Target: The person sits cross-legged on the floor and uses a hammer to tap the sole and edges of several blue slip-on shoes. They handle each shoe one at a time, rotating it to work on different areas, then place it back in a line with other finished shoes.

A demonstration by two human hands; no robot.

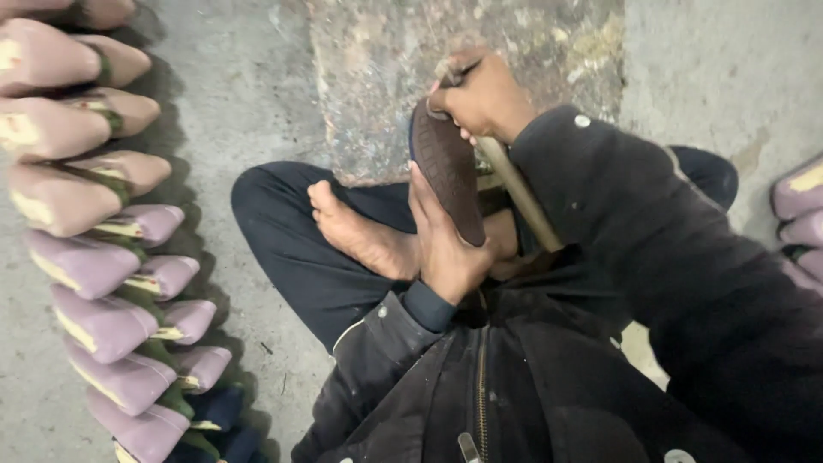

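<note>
two hands work on one dark shoe sole [447,171]. left hand [446,244] holds it tight, right hand [480,94] grips a hammer [514,184] tight. many pink shoe forms [103,257] wait in a row.

The floor [249,94] was bare grey concrete, scuffed and stained. A worn stone slab [377,94] with mottled, flaking patches lay on it near the top middle. Along the left edge ran a row of pinkish-purple shoe lasts [94,257], lying side by side. More lasts [801,219] showed at the right edge. The light was dim and even.
</note>
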